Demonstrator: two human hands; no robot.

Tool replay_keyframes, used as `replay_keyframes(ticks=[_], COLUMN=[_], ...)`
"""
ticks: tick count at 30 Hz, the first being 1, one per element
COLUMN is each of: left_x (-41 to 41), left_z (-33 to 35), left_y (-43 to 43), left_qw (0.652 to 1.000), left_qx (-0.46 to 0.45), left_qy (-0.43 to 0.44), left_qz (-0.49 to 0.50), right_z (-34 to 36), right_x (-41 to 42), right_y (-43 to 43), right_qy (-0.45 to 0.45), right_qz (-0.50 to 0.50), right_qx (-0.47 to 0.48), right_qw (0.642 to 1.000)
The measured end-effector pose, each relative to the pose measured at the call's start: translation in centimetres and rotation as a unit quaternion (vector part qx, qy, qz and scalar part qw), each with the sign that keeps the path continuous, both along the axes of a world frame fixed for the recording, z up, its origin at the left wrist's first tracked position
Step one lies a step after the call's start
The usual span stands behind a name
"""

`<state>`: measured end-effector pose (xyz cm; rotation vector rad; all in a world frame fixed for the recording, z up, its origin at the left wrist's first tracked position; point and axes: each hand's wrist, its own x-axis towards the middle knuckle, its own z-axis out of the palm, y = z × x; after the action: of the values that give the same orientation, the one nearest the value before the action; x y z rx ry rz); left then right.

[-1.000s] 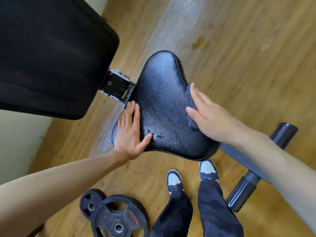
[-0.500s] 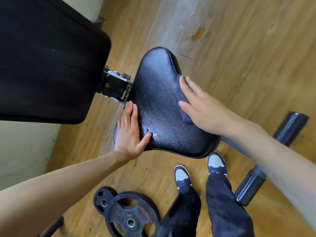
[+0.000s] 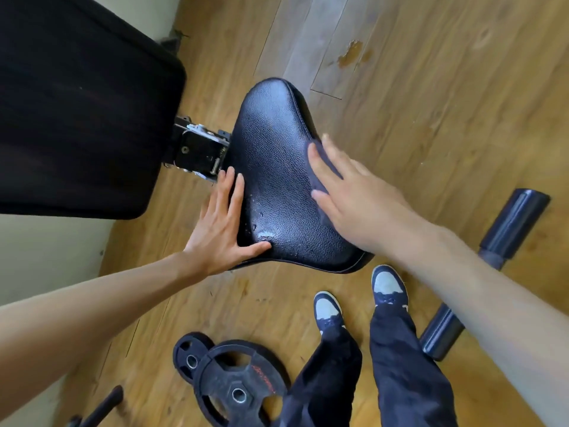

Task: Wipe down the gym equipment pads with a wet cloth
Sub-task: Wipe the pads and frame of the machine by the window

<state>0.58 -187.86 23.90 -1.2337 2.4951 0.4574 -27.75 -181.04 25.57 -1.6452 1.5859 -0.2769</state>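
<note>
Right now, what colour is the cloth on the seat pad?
The cloth is dark grey-blue, seen in the head view.

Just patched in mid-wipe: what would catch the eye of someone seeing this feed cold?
The black seat pad fills the centre, with water beading near its lower left. The right hand presses a dark cloth flat on its right side, and the left hand rests on its left edge. Weight plates lie at bottom centre, beside the shoes.

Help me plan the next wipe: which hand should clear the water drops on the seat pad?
Right. The right hand presses the cloth flat on the seat pad; the left hand holds no cloth and only braces the pad's edge.
</note>
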Motion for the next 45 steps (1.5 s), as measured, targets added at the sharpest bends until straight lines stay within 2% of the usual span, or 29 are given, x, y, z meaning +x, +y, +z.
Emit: replay_keyframes(ticks=[3,5,9,11,14,17,25,27,30,32,34,36,39,42,45], left_x=[0.2,0.4,0.5,0.4,0.3,0.2,0.3,0.3,0.2,0.3,0.2,-0.1,0.3,0.2,0.4], left_z=[-0.1,-0.2,-0.7,-0.6,-0.2,-0.1,-0.6,-0.5,-0.6,-0.7,-0.8,-0.7,-1.0,-1.3,-1.2], left_y=[-0.1,-0.1,0.2,0.1,0.0,0.0,0.1,0.0,0.3,0.4,0.3,0.4,0.3,0.6,0.6], left_qw=[1.0,0.999,0.998,0.999,0.999,0.999,0.999,0.999,0.999,0.999,0.999,0.999,0.998,0.998,0.998], left_qx=[-0.011,-0.01,-0.014,-0.016,-0.006,-0.008,-0.004,-0.01,-0.01,-0.014,-0.018,-0.017,-0.029,-0.037,-0.047], left_qy=[0.01,0.035,0.046,0.045,0.033,0.026,0.012,0.017,0.02,0.022,0.028,0.028,0.035,0.04,0.04], left_qz=[0.008,0.018,0.027,0.025,0.023,0.023,0.029,0.027,0.029,0.034,0.038,0.035,0.036,0.028,0.028], right_z=[-0.3,-1.5,-4.0,-3.7,-0.8,1.6,-3.9,-4.1,-2.9,-1.6,-1.5,-2.1,-3.0,-2.7,-2.2], right_x=[-1.0,-0.1,2.8,2.5,0.6,-1.1,2.1,1.7,0.0,-0.4,0.3,1.4,1.6,4.2,9.7], right_y=[0.4,-4.3,-13.6,-12.3,-3.4,2.7,-13.5,-11.7,-2.3,4.3,7.3,6.6,2.0,3.3,8.8], right_qy=[0.005,-0.006,-0.036,-0.014,0.05,0.064,-0.017,-0.012,-0.024,-0.018,0.008,-0.004,-0.077,0.004,0.028], right_qz=[0.006,0.002,-0.048,-0.033,0.031,0.062,-0.035,-0.022,-0.013,-0.057,-0.101,-0.154,-0.261,-0.378,-0.418], right_qx=[0.005,0.032,0.022,0.009,-0.013,0.003,0.009,0.007,-0.038,-0.078,-0.104,-0.116,-0.098,-0.131,-0.184], right_qw=[1.0,0.999,0.998,0.999,0.998,0.996,0.999,1.0,0.999,0.995,0.989,0.981,0.957,0.916,0.889])
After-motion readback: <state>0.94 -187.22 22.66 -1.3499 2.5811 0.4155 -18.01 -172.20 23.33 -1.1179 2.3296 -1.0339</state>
